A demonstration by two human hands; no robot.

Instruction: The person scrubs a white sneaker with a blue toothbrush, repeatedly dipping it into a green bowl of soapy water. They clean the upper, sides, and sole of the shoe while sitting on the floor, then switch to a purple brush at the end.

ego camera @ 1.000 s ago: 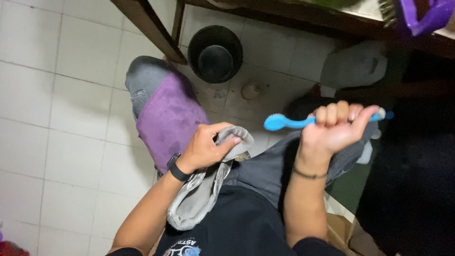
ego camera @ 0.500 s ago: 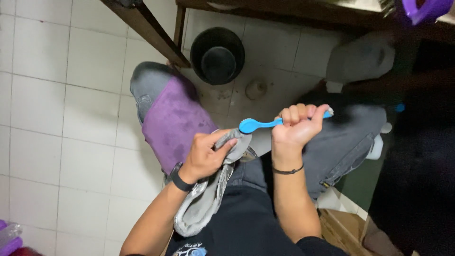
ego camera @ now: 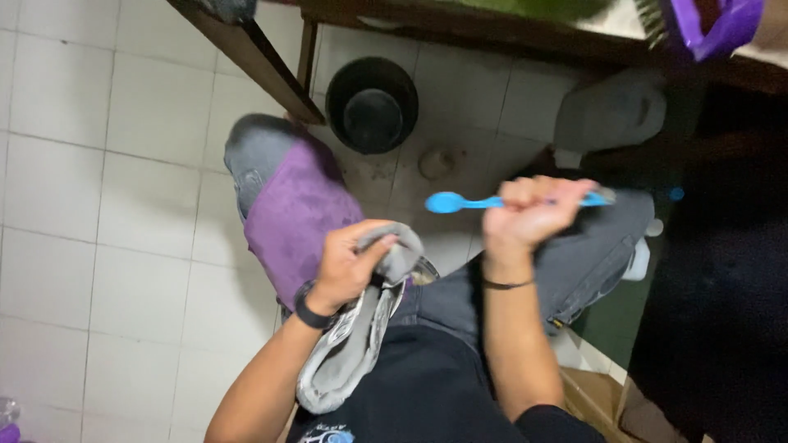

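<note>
Bright blue toothbrush (ego camera: pixel 492 201), grey-and-white shoe (ego camera: pixel 361 328), purple cloth (ego camera: pixel 295 217) on my grey jeans (ego camera: pixel 574 254), black bucket (ego camera: pixel 372 105), white floor tiles (ego camera: pixel 107 205), my black wristband (ego camera: pixel 308 312).

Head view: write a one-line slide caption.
Seated person's left hand grips a grey shoe; right hand holds a blue spoon.

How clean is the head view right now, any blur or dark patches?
Head view: motion blur smears the right hand and blue spoon; the left hand on the grey shoe is softer too; the right side falls into deep shadow; the white tiles are evenly lit.
</note>
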